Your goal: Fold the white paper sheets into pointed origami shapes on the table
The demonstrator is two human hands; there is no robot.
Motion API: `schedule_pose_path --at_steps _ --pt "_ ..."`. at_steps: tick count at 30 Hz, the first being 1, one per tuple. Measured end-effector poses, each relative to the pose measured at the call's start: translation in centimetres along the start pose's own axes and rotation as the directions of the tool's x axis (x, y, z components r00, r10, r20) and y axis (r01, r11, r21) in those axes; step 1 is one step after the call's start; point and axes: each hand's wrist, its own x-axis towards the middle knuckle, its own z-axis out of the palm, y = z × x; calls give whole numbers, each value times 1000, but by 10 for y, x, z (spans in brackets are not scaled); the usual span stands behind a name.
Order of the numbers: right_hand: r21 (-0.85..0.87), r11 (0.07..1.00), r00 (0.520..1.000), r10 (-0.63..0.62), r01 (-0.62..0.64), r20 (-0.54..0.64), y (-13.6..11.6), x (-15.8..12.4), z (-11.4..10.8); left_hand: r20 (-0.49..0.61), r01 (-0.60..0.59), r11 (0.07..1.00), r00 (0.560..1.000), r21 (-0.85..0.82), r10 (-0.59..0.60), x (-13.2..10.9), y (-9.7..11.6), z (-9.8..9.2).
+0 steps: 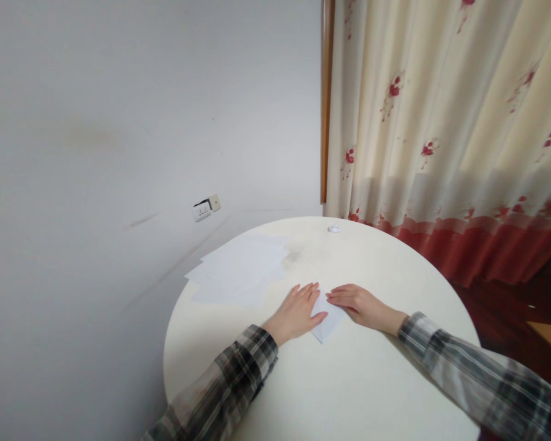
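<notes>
Both my hands lie flat on a folded white sheet of paper (327,323) near the middle of the round cream table (330,380). My left hand (297,311) presses its left part, fingers stretched out and together. My right hand (360,304) rests on its right part, fingers extended and pointing left. The fingertips of the two hands nearly meet. Only the lower corner of the sheet shows between and below them. Both sleeves are plaid.
A loose pile of white paper sheets (241,269) lies on the table's far left. A small crumpled white scrap (334,229) sits near the far edge. A white wall with a socket (206,207) stands left; a flowered curtain (441,122) hangs right.
</notes>
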Motion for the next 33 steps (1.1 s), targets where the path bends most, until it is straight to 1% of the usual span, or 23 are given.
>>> schedule_pose_path --at_steps 3,8,11,14,16,20,24,28,33 --pt "0 1000 1000 3 -3 17 -1 -8 -5 4 -3 1000 1000 10 3 1 -4 -1" --pt "-13 1000 1000 17 -17 -12 -4 -15 -6 -9 -50 996 999 78 51 -1 -1 3" --pt "-28 999 1000 19 -20 -17 -5 -14 -5 -17 -99 990 995 100 101 -10 1 7" --pt "-36 999 999 35 -36 -15 -6 -13 -4 -11 -141 987 990 72 142 -23 -2 7" --pt "-41 998 999 46 -46 -5 -7 -13 -4 21 -149 988 989 43 148 -31 -7 3" --pt "-38 998 999 50 -49 17 -10 -13 -6 84 -159 987 984 -10 159 -44 -13 -14" --pt "-24 997 997 79 -78 14 -15 -14 -9 74 -210 975 974 -75 216 -50 -13 -27" --pt "-18 995 995 97 -96 10 -18 -12 -11 69 -241 964 966 -116 249 -54 -13 -31" --pt "-34 994 995 100 -100 8 -20 -11 -12 56 -248 956 964 -157 259 -67 -12 -33"
